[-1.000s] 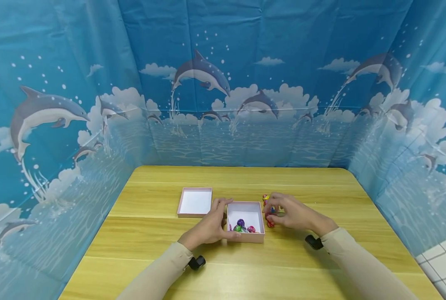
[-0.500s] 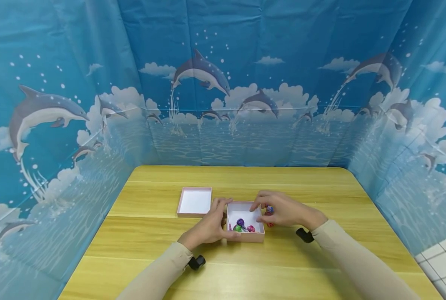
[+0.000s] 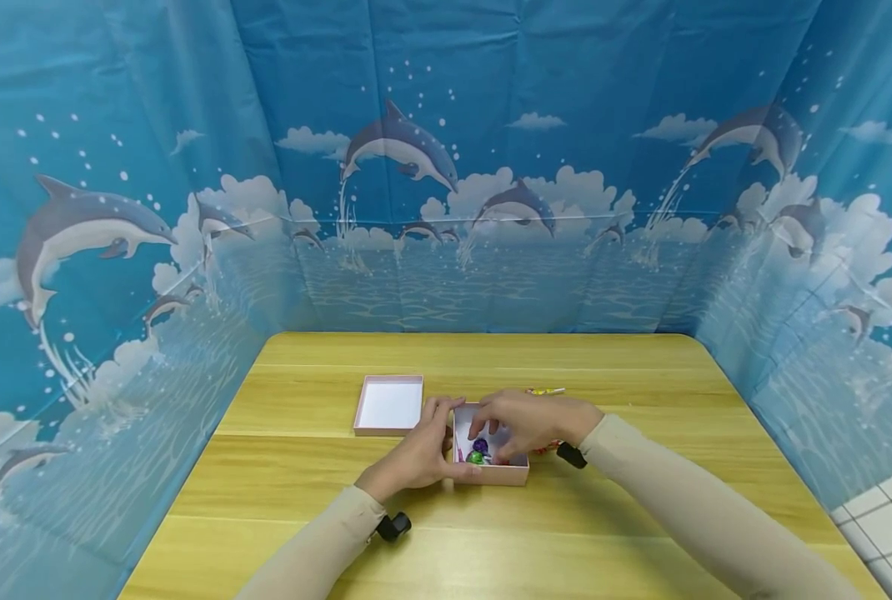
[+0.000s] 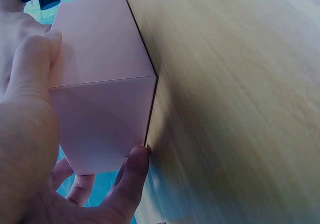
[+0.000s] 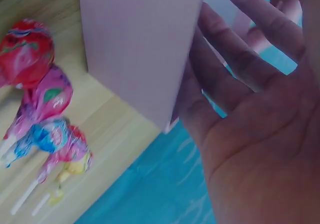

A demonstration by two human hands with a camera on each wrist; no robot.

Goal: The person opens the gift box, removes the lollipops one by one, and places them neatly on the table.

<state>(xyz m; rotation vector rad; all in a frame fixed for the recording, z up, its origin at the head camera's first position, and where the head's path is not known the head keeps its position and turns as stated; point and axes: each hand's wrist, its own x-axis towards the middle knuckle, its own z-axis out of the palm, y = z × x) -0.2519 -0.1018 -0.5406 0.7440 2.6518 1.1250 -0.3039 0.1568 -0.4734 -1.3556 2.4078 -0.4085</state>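
Right now, on my feed, the left hand [image 3: 419, 454] grips the pink box [image 3: 494, 475] at its left side — thumb against the near wall, the other fingers wrapped around toward the far corner. From the left wrist view I can see one fingertip low on the box, close to the wooden table [image 3: 221, 517]. The right hand [image 3: 524, 419] reaches over the box's right wall, fingers loosely bent and apart inside; I make out nothing held between them, though the wall hides some of the fingertips. Beneath it, in the near part of the box, I see a purple candy [image 3: 480, 446] with a green candy [image 3: 475, 457] just beside it. My right wrist view shows wrapped lollipops lying outside the box's right wall, among them a red lollipop [image 5: 26, 52] and a blue lollipop [image 5: 50, 135]. Left of the box lies a shallow lid [image 3: 391, 404], white inside.
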